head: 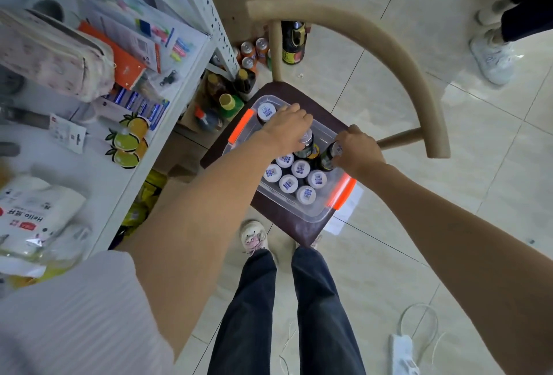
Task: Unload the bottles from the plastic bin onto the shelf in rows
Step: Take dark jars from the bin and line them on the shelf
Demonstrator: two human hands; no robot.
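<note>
A clear plastic bin [311, 215] with orange handles sits on a dark chair seat [294, 231]. Inside stand several dark bottles with white barcode-labelled caps [300, 168]; one more capped bottle [266, 111] stands alone at the far end. My left hand [288, 129] reaches into the bin and grips the top of a dark bottle [305, 147]. My right hand [357, 147] grips another dark bottle [329, 156] by its upper part, tilted at the bin's right side. The white shelf unit [167, 123] stands to the left.
The chair's curved tan backrest [398, 54] arcs behind and right of the bin. Lower shelves hold bottles [229, 103] and cans [254, 51]. The top shelf carries stationery and packets. Another person's shoes [493, 57] stand far right. A power strip [402, 353] lies on the tiled floor.
</note>
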